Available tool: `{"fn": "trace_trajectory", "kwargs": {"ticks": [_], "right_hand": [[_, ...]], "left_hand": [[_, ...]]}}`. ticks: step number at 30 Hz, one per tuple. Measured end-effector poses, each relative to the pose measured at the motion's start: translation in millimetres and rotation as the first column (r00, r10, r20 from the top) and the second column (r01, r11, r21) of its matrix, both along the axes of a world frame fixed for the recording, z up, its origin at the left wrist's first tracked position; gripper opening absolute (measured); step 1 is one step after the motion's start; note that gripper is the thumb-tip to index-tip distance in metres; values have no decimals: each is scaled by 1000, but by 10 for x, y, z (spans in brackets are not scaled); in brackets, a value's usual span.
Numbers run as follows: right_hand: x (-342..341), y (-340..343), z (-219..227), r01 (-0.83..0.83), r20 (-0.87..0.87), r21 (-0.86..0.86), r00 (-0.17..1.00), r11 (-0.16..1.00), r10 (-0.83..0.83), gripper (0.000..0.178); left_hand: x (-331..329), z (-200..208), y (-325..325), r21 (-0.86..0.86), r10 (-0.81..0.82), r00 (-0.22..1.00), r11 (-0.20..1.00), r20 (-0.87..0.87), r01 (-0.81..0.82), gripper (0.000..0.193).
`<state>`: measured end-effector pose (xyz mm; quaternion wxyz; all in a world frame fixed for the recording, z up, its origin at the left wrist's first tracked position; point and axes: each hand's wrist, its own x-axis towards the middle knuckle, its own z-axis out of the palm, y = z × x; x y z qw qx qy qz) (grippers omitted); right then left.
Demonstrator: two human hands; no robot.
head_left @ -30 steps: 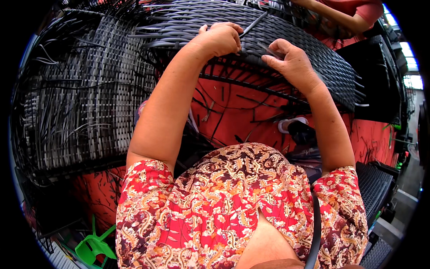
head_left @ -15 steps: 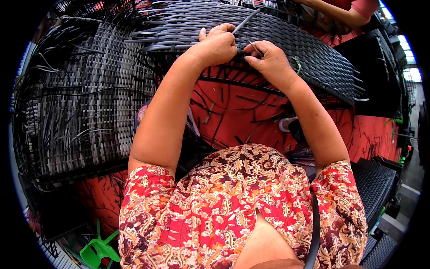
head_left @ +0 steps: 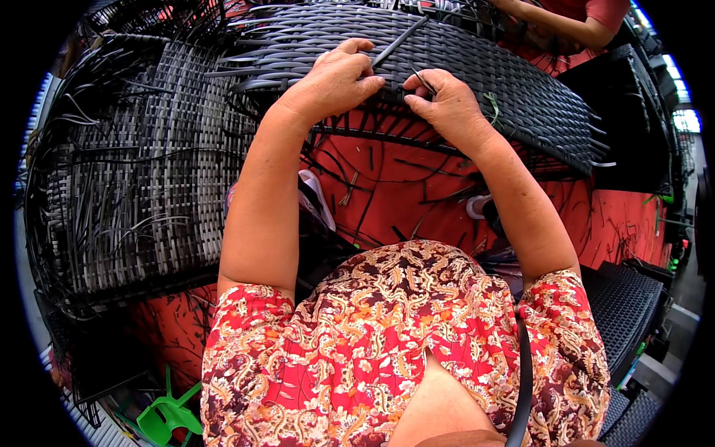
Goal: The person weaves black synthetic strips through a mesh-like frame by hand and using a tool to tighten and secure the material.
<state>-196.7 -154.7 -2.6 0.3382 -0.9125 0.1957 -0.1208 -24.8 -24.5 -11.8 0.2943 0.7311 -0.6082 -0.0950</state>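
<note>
A long grey wicker panel, woven of flat plastic strips, lies across the far side in front of me. My left hand is at its near edge, fingers curled and thumb pointing right. A loose grey strip slants up and right from these fingers over the weave; its lower end is partly hidden by them. Just to the right, my right hand pinches a thin dark strip at the same edge. The fingertips hide where this strip meets the panel.
On the left stands a larger woven panel with loose strip ends. Strip scraps litter the red floor covering. Another person's arm reaches in at the far right. A green plastic object sits at the lower left, dark woven pieces at the right.
My left hand has shifted slightly left and down, its thumb now stretched toward the right. The loose grey strip has moved a little left with it. My right hand has barely moved.
</note>
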Motion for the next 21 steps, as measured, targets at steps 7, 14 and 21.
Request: {"fn": "trace_trajectory", "kwargs": {"ticks": [7, 14, 21], "right_hand": [[5, 14, 23, 6, -31, -22, 1000, 1000, -6, 19], [18, -38, -2, -32, -17, -40, 999, 999, 31, 19], [29, -13, -28, -75, -68, -172, 996, 982, 64, 25]], "left_hand": [[0, -131, -86, 47, 52, 998, 997, 34, -53, 15], [-105, -125, -229, 121, 90, 992, 990, -88, -79, 13], [-116, -121, -287, 133, 91, 989, 988, -121, -74, 15]]}}
